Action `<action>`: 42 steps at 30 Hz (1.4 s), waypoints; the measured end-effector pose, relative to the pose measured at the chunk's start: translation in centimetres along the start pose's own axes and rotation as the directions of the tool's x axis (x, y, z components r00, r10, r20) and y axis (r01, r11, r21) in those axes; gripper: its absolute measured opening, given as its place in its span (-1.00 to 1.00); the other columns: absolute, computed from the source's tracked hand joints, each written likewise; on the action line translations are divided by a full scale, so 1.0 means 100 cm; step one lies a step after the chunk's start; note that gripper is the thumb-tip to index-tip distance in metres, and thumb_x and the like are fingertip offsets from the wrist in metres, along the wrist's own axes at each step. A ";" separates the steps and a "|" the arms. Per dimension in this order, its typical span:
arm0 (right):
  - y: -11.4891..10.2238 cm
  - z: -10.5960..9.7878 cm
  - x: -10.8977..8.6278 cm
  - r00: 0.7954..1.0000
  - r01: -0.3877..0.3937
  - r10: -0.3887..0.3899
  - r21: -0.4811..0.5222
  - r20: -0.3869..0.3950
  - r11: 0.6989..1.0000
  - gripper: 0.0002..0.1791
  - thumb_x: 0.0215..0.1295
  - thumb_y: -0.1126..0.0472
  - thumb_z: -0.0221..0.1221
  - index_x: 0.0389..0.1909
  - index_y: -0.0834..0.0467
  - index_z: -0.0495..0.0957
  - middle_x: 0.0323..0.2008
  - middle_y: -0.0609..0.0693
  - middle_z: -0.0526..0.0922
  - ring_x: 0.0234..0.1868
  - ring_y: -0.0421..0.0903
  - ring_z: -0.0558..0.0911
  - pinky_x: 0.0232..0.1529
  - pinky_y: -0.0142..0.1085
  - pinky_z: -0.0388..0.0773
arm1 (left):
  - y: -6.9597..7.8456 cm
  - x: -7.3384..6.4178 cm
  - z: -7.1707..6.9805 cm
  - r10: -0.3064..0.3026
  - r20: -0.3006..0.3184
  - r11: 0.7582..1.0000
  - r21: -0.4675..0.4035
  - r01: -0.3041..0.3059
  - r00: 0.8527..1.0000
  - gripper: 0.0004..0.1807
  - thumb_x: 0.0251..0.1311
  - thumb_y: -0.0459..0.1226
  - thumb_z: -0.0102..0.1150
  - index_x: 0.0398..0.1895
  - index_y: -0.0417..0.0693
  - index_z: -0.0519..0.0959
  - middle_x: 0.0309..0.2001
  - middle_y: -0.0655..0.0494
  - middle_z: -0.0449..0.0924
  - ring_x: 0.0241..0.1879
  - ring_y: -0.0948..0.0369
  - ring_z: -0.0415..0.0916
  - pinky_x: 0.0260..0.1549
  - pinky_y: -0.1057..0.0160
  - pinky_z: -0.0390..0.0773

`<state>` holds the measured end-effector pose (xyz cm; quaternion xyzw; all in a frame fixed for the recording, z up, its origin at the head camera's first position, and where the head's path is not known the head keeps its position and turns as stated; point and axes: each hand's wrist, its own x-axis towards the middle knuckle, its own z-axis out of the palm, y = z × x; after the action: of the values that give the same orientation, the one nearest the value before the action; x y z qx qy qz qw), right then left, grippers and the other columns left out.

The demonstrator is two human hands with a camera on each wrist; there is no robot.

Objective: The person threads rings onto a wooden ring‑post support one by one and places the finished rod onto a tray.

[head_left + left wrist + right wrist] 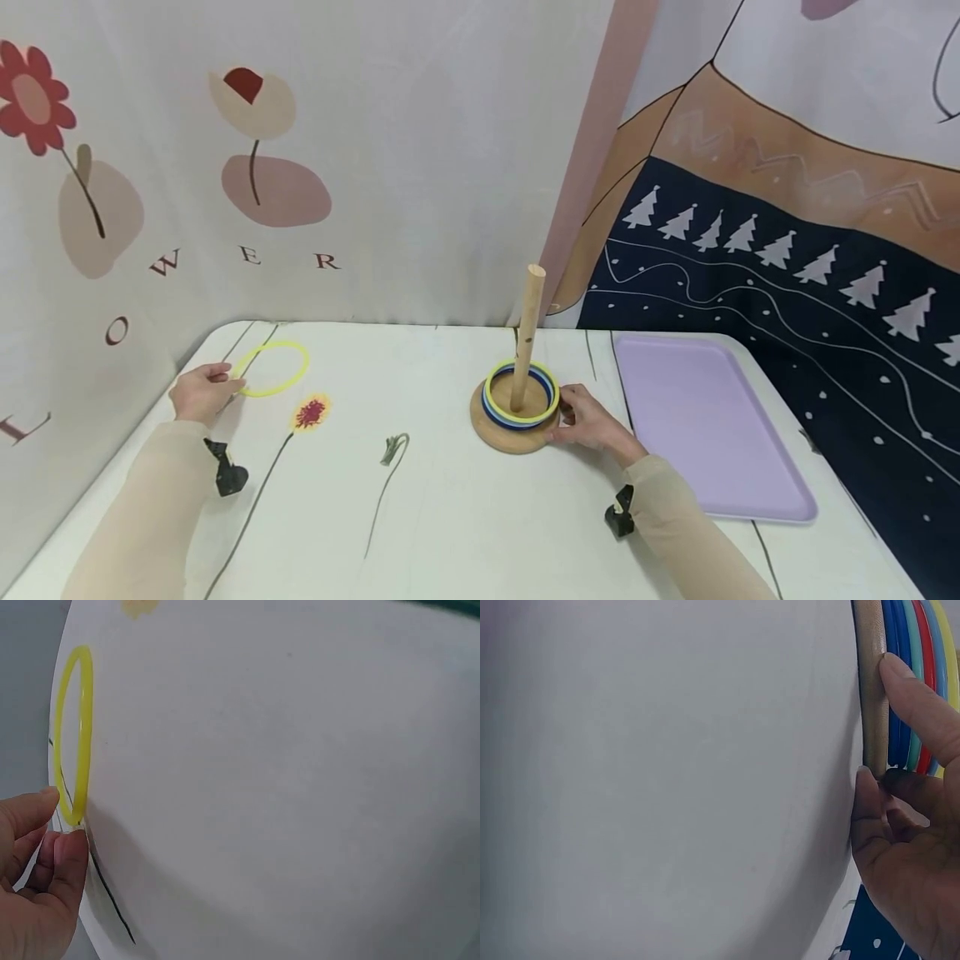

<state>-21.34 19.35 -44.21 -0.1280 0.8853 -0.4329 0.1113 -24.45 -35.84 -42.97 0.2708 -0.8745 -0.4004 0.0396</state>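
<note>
Between thumb and fingers my left hand pinches a thin yellow ring by its near edge, at the left side of the table. The ring is held out to the right of the fingertips. Right of the table's middle is a wooden ring stand, with a round base and an upright peg. Several stacked rings, in blue, teal, red and yellow, lie around the peg, a yellow one on top. My right hand grips the base's right edge, thumb on its upper face, fingers around the rim.
To the right of the stand lies a flat lilac tray. The white tablecloth has printed flowers and stems. A patterned curtain hangs behind the table, and a dark blue cloth with trees borders the right side.
</note>
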 end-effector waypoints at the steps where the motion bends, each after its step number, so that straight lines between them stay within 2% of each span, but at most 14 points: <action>1: 0.000 0.000 0.000 1.000 -0.001 0.001 -0.001 -0.001 1.000 -0.45 -0.08 0.31 0.42 0.00 0.28 0.48 -0.01 0.19 0.30 -0.13 -0.03 0.33 -0.20 -0.33 0.40 | 0.003 -0.003 -0.001 -0.003 0.009 1.000 -0.004 0.003 1.000 -0.44 0.18 -0.39 0.12 0.24 -0.44 0.27 0.11 -0.38 0.34 0.00 -0.13 0.43 -0.53 0.42 0.53; 5: 0.000 0.001 -0.001 1.000 -0.010 0.010 0.004 -0.004 1.000 -0.47 -0.08 0.31 0.42 -0.03 0.27 0.49 -0.04 0.17 0.30 -0.16 -0.03 0.33 -0.22 -0.33 0.37 | 0.004 -0.006 0.000 -0.004 0.020 1.000 -0.002 0.004 1.000 -0.44 0.18 -0.38 0.12 0.24 -0.44 0.27 0.12 -0.38 0.35 0.04 -0.14 0.42 -0.51 0.41 0.53; 10: -0.001 0.001 0.000 1.000 -0.014 0.014 -0.002 -0.002 1.000 -0.45 -0.09 0.32 0.42 -0.01 0.28 0.49 -0.06 0.17 0.29 -0.16 -0.03 0.32 -0.23 -0.36 0.37 | 0.001 -0.003 0.004 -0.007 -0.006 1.000 0.001 0.007 1.000 -0.48 0.15 -0.39 0.17 0.17 -0.44 0.34 0.01 -0.35 0.44 -0.08 -0.09 0.47 -0.57 0.43 0.49; 14: -0.001 0.001 0.001 1.000 -0.028 0.028 -0.002 -0.003 1.000 -0.44 -0.09 0.31 0.42 0.01 0.26 0.49 -0.04 0.17 0.28 -0.14 -0.03 0.31 -0.22 -0.34 0.37 | 0.001 -0.002 0.004 -0.008 -0.022 1.000 0.005 0.008 1.000 -0.51 0.13 -0.39 0.18 0.13 -0.44 0.38 0.00 -0.38 0.46 -0.09 -0.11 0.47 -0.41 0.29 0.49; 17: -0.002 0.000 0.001 1.000 -0.022 0.022 0.001 -0.002 1.000 -0.44 -0.08 0.31 0.42 0.01 0.27 0.48 -0.03 0.18 0.28 -0.14 -0.03 0.31 -0.22 -0.33 0.37 | 0.002 -0.003 0.002 -0.023 -0.014 1.000 -0.007 0.023 1.000 -0.53 0.12 -0.38 0.17 0.10 -0.42 0.41 -0.12 -0.33 0.53 -0.36 0.12 0.54 -0.45 0.31 0.49; 21: -0.003 0.000 0.000 1.000 -0.021 0.022 0.005 -0.003 1.000 -0.41 -0.09 0.31 0.42 0.04 0.28 0.47 -0.01 0.19 0.28 -0.14 -0.02 0.32 -0.23 -0.33 0.36 | 0.005 -0.004 -0.002 -0.050 0.012 0.999 -0.017 0.050 0.999 -0.57 0.09 -0.39 0.15 0.05 -0.42 0.44 -0.40 -0.05 0.59 -0.65 0.45 0.36 -0.66 0.45 0.45; 26: -0.003 0.000 0.000 1.000 -0.027 0.027 0.004 -0.004 1.000 -0.40 -0.09 0.31 0.42 0.05 0.29 0.47 0.00 0.20 0.28 -0.15 -0.03 0.33 -0.23 -0.33 0.37 | 0.010 -0.008 -0.004 -0.092 0.041 0.996 -0.016 0.092 0.995 -0.59 0.09 -0.43 0.12 0.04 -0.45 0.45 -0.49 0.02 0.56 -0.65 0.39 0.42 -0.64 0.40 0.54; 33: -0.001 0.000 0.000 1.000 -0.018 0.018 0.004 -0.008 1.000 -0.45 -0.09 0.30 0.43 -0.01 0.27 0.49 -0.02 0.18 0.29 -0.14 -0.03 0.32 -0.24 -0.37 0.36 | 0.017 -0.014 -0.010 -0.114 0.090 0.993 0.015 0.113 0.989 -0.56 0.06 -0.40 0.07 0.04 -0.46 0.44 -0.61 0.13 0.54 -0.61 0.30 0.45 -0.62 0.34 0.47; 37: 0.000 0.001 0.000 1.000 -0.003 0.003 0.002 -0.004 1.000 -0.46 -0.09 0.31 0.43 -0.02 0.27 0.50 -0.03 0.18 0.29 -0.14 -0.03 0.31 -0.26 -0.38 0.37 | 0.019 -0.014 -0.011 -0.137 0.105 0.991 0.025 0.135 0.985 -0.58 0.06 -0.42 0.07 0.02 -0.48 0.43 -0.57 0.05 0.54 -0.59 0.25 0.45 -0.60 0.31 0.49; 42: 0.000 0.000 0.000 1.000 -0.004 0.004 -0.008 -0.004 1.000 -0.42 -0.08 0.31 0.43 0.03 0.27 0.48 -0.03 0.17 0.29 -0.15 -0.03 0.31 -0.27 -0.37 0.36 | 0.024 -0.012 -0.010 -0.126 0.081 0.989 0.087 0.119 0.989 -0.61 0.05 -0.44 0.10 -0.02 -0.49 0.45 -0.52 -0.10 0.56 -0.59 0.20 0.44 -0.60 0.29 0.46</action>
<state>-21.34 19.35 -44.22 -0.1259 0.8876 -0.4293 0.1099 -24.17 -34.62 -40.39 0.3079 -0.8728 -0.3772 -0.0338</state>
